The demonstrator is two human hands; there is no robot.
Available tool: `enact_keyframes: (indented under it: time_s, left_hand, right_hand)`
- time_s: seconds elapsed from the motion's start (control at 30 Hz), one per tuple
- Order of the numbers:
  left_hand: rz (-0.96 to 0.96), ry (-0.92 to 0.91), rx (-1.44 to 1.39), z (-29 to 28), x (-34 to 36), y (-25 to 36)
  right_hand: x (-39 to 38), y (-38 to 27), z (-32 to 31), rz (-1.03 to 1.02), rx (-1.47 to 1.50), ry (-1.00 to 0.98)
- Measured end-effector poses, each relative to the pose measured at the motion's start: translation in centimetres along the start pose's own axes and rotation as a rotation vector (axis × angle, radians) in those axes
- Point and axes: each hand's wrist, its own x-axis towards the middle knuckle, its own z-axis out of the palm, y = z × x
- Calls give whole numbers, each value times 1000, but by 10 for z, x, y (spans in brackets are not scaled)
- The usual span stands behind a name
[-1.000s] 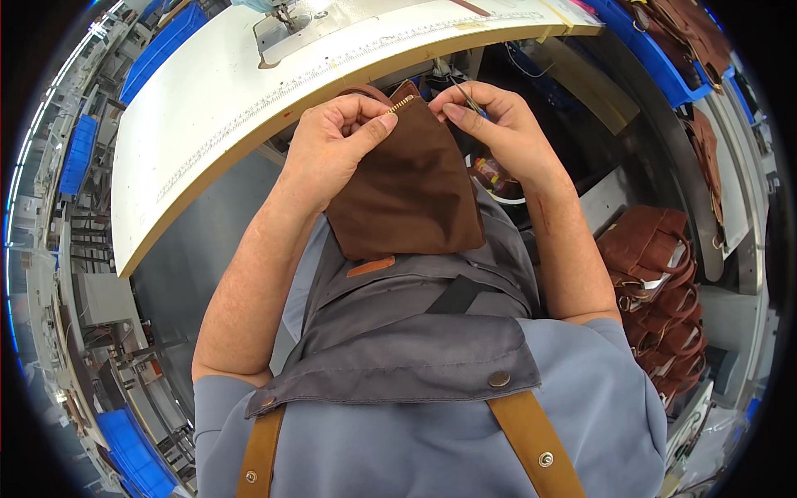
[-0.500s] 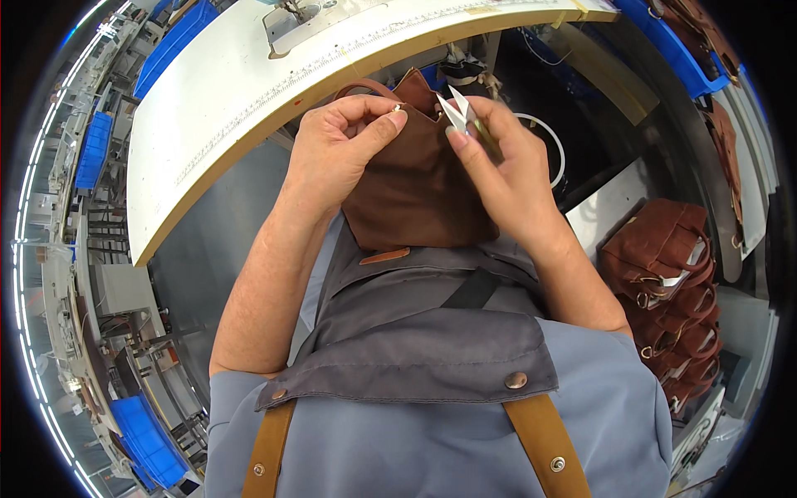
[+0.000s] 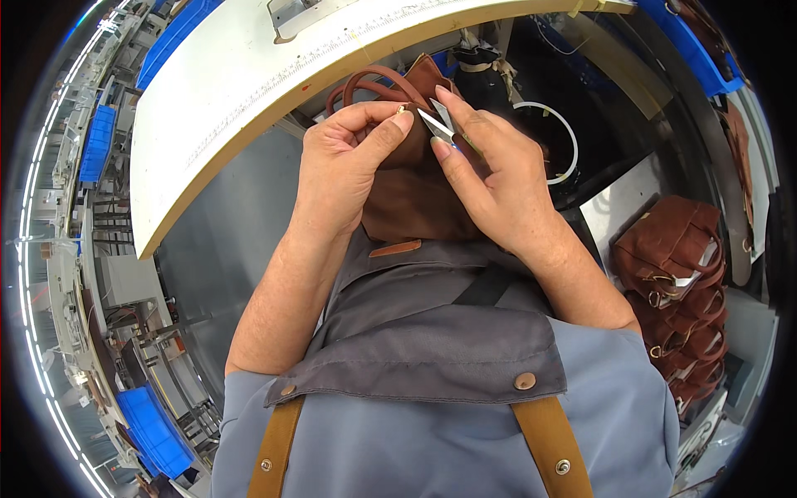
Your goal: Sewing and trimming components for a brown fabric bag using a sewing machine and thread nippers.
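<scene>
A brown handbag (image 3: 415,203) rests on my lap, its looped handles (image 3: 378,79) standing up at the far side. The thumb and forefinger of my left hand (image 3: 344,162) pinch the bag's upper edge, where a small gold-coloured bit shows between the fingertips. In my right hand (image 3: 502,170) is a pair of thread snips (image 3: 436,127), blades spread and tips pointing at the pinched spot. The snips' tips are close to my left fingertips; whether they touch the bag cannot be told. Both hands hide part of the bag's top.
A white work table (image 3: 178,133) with a printed ruler scale curves across the far left, a machine's base on it. Several brown bags (image 3: 668,249) are stacked at the right. Blue bins (image 3: 98,143) stand at the left and far right. A white ring (image 3: 573,145) lies beyond my right hand.
The snips have moved left, closer to my left fingertips, and their blades now point more to the left. The bag has shifted, showing more of its handles. My left hand keeps its pinch.
</scene>
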Motion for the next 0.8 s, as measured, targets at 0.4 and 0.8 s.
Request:
enact_keyframes:
  time_s: [0.4, 0.8]
  left_hand:
    - [22, 0, -8, 0, -4, -3]
    - [45, 24, -48, 3, -7, -6]
  right_hand:
    - [-1, -2, 1, 30, 33, -35]
    - [-1, -4, 0, 58, 46, -33]
